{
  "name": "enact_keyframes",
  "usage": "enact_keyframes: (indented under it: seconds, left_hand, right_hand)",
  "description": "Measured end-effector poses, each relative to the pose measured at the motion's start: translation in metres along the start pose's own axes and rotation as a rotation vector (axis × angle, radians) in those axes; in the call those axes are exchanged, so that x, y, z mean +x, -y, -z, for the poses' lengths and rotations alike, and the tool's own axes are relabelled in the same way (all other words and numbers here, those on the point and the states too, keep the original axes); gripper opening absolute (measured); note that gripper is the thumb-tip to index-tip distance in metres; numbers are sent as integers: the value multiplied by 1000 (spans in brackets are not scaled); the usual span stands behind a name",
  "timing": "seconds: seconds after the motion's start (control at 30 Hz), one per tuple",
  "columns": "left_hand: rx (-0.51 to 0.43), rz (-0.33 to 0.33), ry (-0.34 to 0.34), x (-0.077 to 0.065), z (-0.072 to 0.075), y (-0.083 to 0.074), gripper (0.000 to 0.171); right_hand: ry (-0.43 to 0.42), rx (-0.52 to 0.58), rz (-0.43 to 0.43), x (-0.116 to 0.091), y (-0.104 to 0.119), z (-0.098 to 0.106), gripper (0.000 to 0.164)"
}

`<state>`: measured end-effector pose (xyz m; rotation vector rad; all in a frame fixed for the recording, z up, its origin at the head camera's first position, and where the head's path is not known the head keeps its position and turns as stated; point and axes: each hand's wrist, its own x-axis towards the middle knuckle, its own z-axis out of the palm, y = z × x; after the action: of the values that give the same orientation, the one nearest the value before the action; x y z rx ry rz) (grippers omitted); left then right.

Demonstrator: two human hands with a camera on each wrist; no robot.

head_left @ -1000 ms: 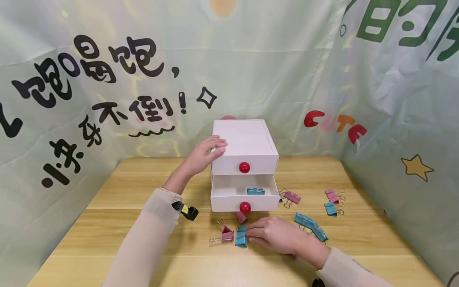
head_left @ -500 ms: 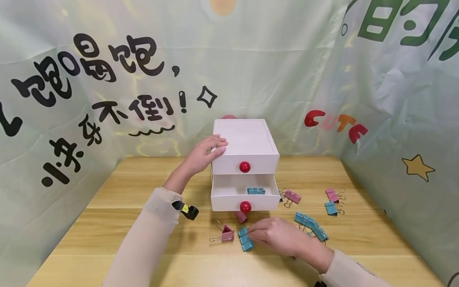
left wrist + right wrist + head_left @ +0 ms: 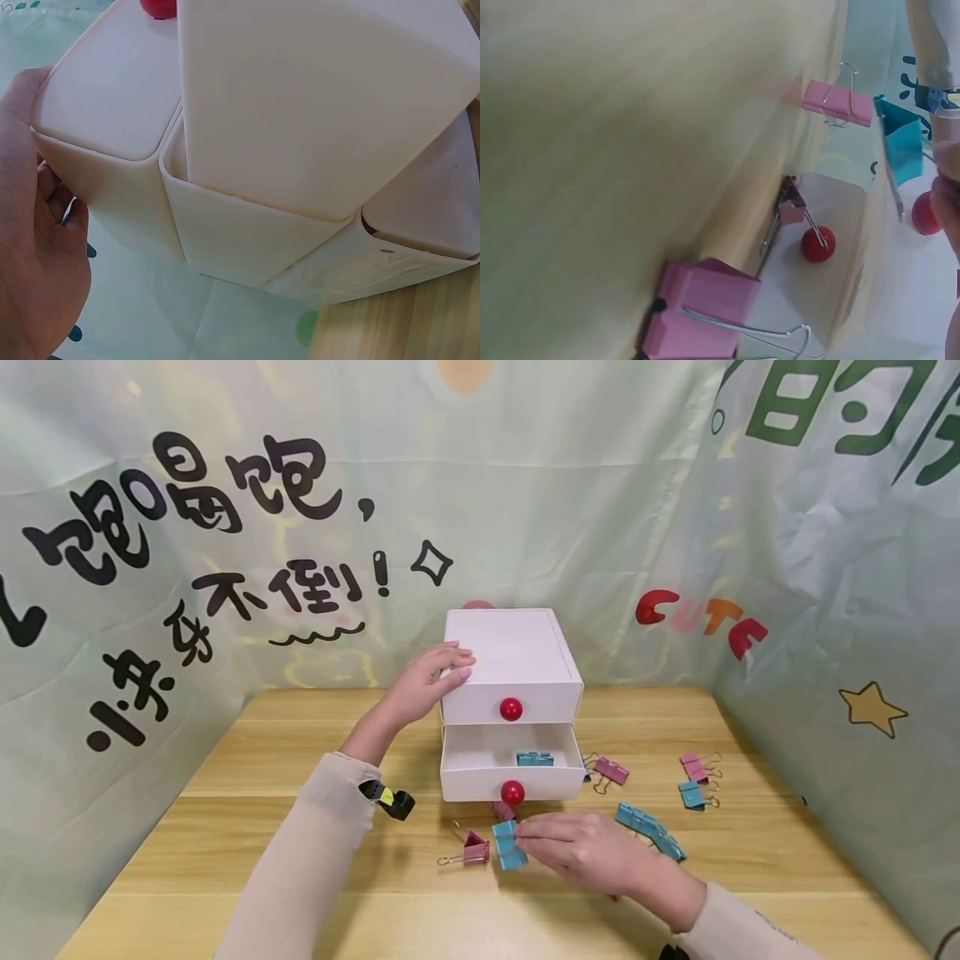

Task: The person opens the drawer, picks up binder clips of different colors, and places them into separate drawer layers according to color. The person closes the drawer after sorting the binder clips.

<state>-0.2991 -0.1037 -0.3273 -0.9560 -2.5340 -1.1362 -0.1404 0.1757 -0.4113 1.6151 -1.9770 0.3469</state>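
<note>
My left hand (image 3: 429,683) rests on the upper left edge of a white two-drawer box (image 3: 510,643), fingers over the top and thumb near the front corner. In the head view the lower drawer (image 3: 472,783) stands pulled out, with a blue binder clip (image 3: 535,760) inside. With my right hand (image 3: 588,852) I pinch another blue binder clip (image 3: 510,845) by its wire handle, just in front of the drawer. The right wrist view shows this held clip (image 3: 901,142) beside the fingertips (image 3: 949,199). A pink binder clip (image 3: 476,850) lies to its left.
Another pink clip (image 3: 502,811) lies under the drawer front. To the right are joined-looking blue clips (image 3: 651,832), a pink clip (image 3: 611,771) by the box, and a pink clip (image 3: 693,767) beside a blue one (image 3: 692,797). A printed curtain (image 3: 525,527) backs the wooden table (image 3: 300,827).
My right hand has taken hold of the blue binder clip, turned it and raised it slightly toward the drawer. The left hand stays in place on the box.
</note>
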Motion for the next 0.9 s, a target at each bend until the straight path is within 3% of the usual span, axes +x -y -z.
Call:
enact_keyframes:
  seconds: [0.4,0.7,0.9]
  left_hand:
    - [-9,5,3,0,1,0,40]
    - [-3,2,1,-1,1,0,40]
    - [-2,-11,-2,0,1,0,38]
  right_hand:
    - [-211,-133,189,13,-9,11,24]
    - [-352,-73,194,28,-15,22,21]
    - [-401,-44,162,36,-22,28,20]
